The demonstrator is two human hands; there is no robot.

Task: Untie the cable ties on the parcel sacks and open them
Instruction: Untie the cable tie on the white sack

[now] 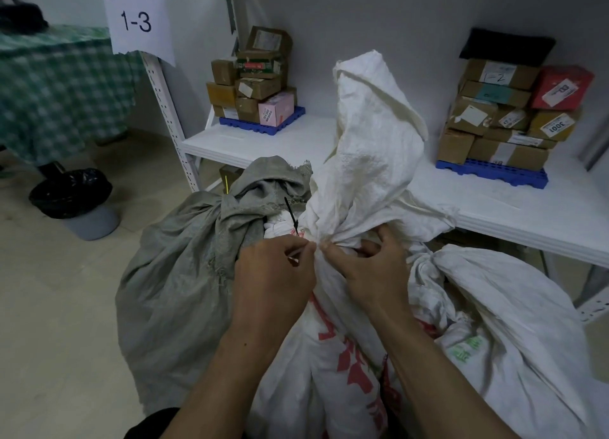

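Hands grasp the white sack's (369,162) tied neck: left (275,270) apparently pinching a tie, right (365,267) gripping cloth.

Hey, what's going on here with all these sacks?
A person is working at the tied neck of a white woven sack with red print. The left hand pinches a thin white cable tie at the neck, while the right hand grips the bunched fabric beside it. The neck is still cinched. A grey woven sack on the left carries a black cable tie, and another white sack with green print lies on the right.
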